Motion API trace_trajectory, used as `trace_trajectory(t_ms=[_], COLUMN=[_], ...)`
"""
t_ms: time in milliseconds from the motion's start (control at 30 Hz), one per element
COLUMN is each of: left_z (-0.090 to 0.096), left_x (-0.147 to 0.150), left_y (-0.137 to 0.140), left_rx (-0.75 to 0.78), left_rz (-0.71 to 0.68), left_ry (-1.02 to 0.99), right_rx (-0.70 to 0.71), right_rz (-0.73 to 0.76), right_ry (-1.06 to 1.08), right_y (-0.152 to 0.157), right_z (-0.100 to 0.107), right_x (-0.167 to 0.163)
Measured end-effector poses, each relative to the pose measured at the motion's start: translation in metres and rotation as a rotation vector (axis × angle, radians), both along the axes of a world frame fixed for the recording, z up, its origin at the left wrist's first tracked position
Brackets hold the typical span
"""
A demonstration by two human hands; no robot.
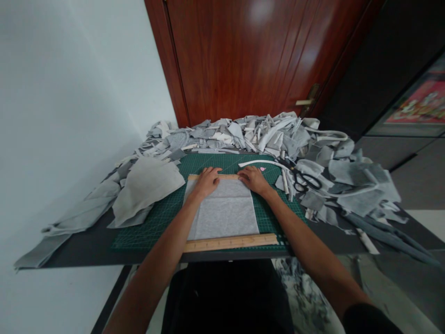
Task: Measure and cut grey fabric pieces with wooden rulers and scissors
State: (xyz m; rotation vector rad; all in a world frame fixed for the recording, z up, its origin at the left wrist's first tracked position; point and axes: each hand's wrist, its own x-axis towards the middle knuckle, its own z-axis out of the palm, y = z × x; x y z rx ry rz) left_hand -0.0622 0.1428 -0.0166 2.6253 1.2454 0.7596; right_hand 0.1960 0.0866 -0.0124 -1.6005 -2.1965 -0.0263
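Observation:
A light grey piece of cloth [225, 215] lies flat on a green cutting mat [160, 232], with a crease across its upper part. Along its far edge runs a wooden ruler [228, 176]. My left hand [206, 182] is on the ruler's left part, fingers bent over it and pressing down. Near the right end, my right hand [253, 179] has its fingers curled onto the same ruler; its fingertips are partly hidden. A second wooden ruler [231, 242] lies across the cloth's near edge, untouched by either hand.
Black-handled scissors [306, 180] rest among scraps right of the mat, near a white strip [259, 162] and a small pink piece [263, 169]. Grey offcuts [236, 134] are heaped along the back. Larger cloth pieces [146, 188] lie left. A wall and a wooden door [239, 60] stand behind.

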Motion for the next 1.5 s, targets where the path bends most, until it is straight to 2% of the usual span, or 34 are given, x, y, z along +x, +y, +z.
trace_trajectory(t_ms=[567, 967, 1200, 1500], left_z=[0.009, 0.0, -0.004, -0.009], left_x=[-0.002, -0.005, -0.007, -0.009], left_y=[-0.012, -0.009, -0.005, -0.002], left_rx=[0.033, 0.037, 0.038, 0.027], left_rz=[0.029, 0.06, 0.048, 0.022], left_ry=[0.071, 0.079, 0.074, 0.057], right_rx=[0.0, -0.041, -0.057, -0.08], right_rz=[0.025, 0.034, 0.097, 0.095], right_ry=[-0.037, -0.029, -0.03, -0.063], right_y=[-0.016, -0.013, -0.015, -0.02], right_z=[0.011, 0.009, 0.013, 0.016], right_x=[-0.009, -0.008, -0.004, -0.005])
